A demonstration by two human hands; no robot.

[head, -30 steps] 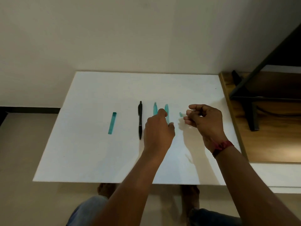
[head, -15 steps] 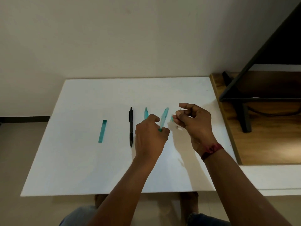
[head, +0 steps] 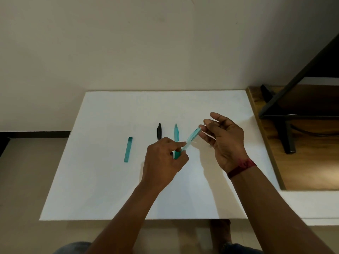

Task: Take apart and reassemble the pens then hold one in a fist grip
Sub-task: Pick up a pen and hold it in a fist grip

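Mid-frame above the worktop point(head: 110, 189), the left hand point(head: 163, 162) pinches the teal barrel point(head: 191, 139) by its lower end. The barrel's open end tilts up-right toward the right hand point(head: 225, 142), whose fingers point(head: 211, 125) curl on a thin pale part point(head: 208, 134), likely the refill. The barrel wants holding steady, with the part lined up on the bore before it slides in, unforced.

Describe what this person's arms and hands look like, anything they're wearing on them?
The left forearm and right forearm are bare, no sleeves in view. The left hand wears nothing visible. The right hand is ungloved too, with a dark red thread band round its wrist.
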